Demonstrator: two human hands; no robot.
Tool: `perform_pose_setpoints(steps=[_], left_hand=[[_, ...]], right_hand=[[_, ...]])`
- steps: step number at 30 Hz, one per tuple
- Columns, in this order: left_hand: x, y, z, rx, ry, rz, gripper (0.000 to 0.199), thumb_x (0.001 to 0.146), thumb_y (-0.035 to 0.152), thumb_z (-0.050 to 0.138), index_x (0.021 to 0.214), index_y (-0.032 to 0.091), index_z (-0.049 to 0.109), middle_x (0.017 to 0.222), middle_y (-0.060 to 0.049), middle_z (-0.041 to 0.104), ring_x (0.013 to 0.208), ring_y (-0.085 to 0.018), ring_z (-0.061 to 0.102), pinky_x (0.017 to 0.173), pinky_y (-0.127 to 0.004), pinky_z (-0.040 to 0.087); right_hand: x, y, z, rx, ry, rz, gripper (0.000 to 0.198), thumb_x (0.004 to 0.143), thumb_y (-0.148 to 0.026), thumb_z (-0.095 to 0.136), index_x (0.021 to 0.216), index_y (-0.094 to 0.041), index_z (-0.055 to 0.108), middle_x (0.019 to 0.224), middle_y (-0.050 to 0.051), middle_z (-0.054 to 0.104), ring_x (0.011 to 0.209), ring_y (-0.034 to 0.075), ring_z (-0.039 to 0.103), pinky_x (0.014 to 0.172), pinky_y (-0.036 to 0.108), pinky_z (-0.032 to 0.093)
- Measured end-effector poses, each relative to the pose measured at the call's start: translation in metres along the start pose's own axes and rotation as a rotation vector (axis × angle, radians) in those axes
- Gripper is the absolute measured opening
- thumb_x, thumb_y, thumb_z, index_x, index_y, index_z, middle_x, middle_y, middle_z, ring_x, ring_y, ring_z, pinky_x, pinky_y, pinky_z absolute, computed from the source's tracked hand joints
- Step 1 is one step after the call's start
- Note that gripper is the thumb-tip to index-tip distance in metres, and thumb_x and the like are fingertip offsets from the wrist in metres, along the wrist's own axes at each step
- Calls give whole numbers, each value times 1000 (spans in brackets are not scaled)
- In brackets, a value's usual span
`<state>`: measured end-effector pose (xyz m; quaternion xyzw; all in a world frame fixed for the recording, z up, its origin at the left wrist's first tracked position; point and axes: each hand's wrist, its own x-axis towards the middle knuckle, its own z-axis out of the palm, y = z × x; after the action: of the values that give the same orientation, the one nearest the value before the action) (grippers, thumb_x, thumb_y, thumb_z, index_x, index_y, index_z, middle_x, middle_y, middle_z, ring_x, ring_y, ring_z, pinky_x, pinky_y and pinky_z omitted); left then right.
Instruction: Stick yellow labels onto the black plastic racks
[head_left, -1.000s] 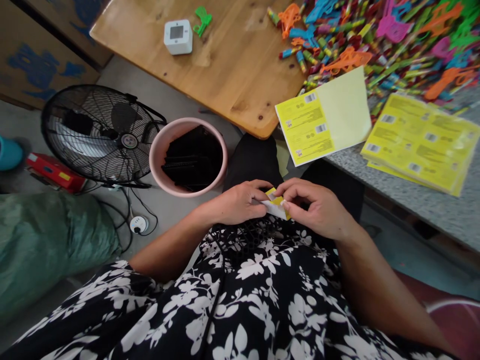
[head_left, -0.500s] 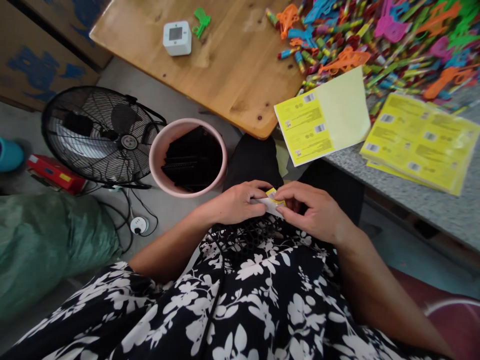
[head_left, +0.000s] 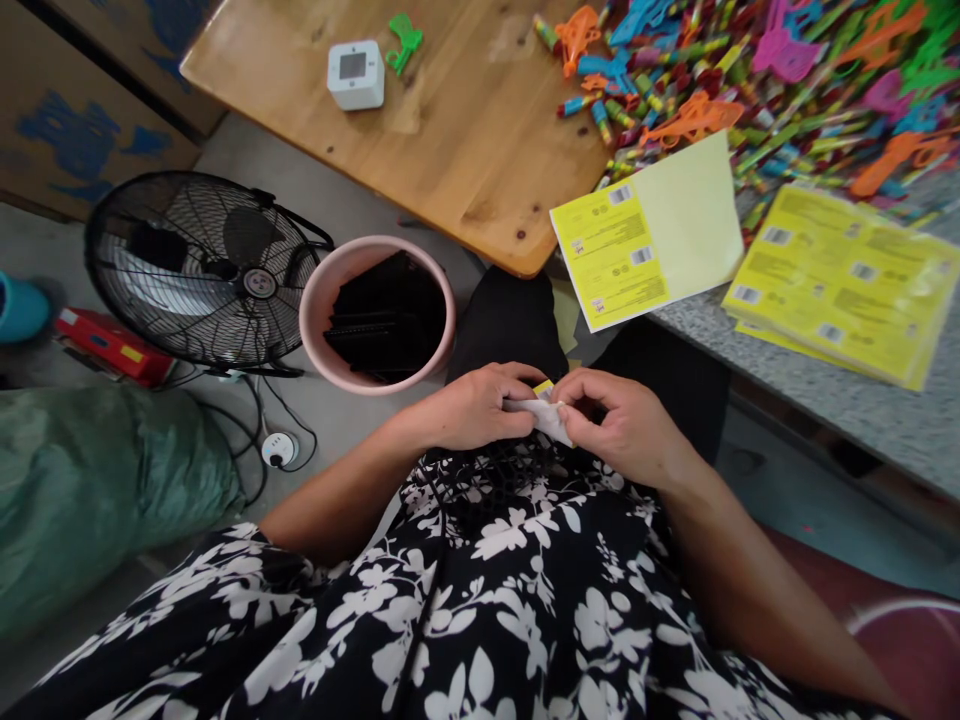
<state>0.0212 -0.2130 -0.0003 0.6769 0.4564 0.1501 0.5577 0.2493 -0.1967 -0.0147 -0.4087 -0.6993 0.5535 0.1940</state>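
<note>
While a big green bag sits at the far left, a black fan stands beside a pink bucket with dark things in it. Behind the bucket, a wooden table pokes its round corner toward the knees, with a gap between it and the hands. Next, the left hand pinches one end of a small paper between thumb and fingers. That paper is over the lap, between both hands. Its white side shows most, and a yellow bit peeks out at the far edge. The part that shows is longest on a slant, pointing down to the near right. The right hand pinches the other end with its fingertips. Farther right, a yellow sheet pokes one corner past the edge of a gray table. Then a yellow stack lies close to that edge, well apart from the hands.
</note>
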Motion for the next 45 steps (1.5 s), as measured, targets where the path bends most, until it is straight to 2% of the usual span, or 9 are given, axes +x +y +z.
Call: perform_pose_setpoints(steps=[5,9,12,18,28,33,38,41,45], left_hand=[[0,0,-2,20,-33,1,16,84,16,63,84,20,78,136,-8,69,121,-25,66,108,-36,47],[0,-1,-2,18,-43,16,16,86,17,63,85,20,79,135,-8,70,117,-24,68,105,-35,49],[-1,-2,-4,9,-56,11,15,87,16,62,85,19,78,136,-9,68,118,-24,67,105,-34,49],[-5,-2,-11,-129,-146,77,24,92,29,69,114,24,78,144,-8,64,136,-24,58,116,-34,41],[-2,-5,0,-177,-43,-6,20,96,29,64,100,20,81,137,-9,67,123,-21,66,110,-32,45],[-1,-5,0,-179,-34,-1,19,95,30,65,98,20,81,135,-9,69,122,-21,66,109,-32,46],[0,-2,1,-168,-31,-4,20,95,30,66,98,19,82,134,-10,69,122,-22,67,109,-32,46],[0,0,1,-167,-19,6,19,94,30,66,96,20,82,131,-9,71,119,-22,68,107,-32,47],[-1,-2,2,-153,-27,14,18,94,29,66,96,21,82,131,-8,70,118,-21,68,105,-31,48]], right_hand=[[2,6,-2,163,-103,116,13,90,-28,63,79,-21,64,90,3,72,84,18,65,69,28,51],[2,8,0,206,-89,131,11,89,-27,63,80,-21,65,90,3,72,84,18,65,66,27,51],[1,4,2,153,-44,86,9,89,-23,62,80,-22,63,92,3,71,83,17,65,67,27,50],[-1,-5,0,-125,-20,-136,8,92,-18,61,87,-24,64,95,2,71,76,15,61,68,30,49],[-8,-4,-3,141,-27,-30,9,94,-22,61,96,-24,69,104,5,73,91,19,69,72,29,56],[-13,-5,0,-60,-13,-109,15,91,-28,71,105,-24,68,104,3,71,74,14,64,66,27,53],[-13,-6,9,-182,85,-254,7,97,-20,61,94,-23,66,97,2,71,83,15,66,73,27,51],[-12,-8,15,-163,150,-198,10,94,-19,62,85,-22,65,88,1,70,77,14,63,69,27,48],[-12,-10,21,36,194,50,15,90,-27,64,77,-20,65,78,0,68,69,13,60,63,26,45]])
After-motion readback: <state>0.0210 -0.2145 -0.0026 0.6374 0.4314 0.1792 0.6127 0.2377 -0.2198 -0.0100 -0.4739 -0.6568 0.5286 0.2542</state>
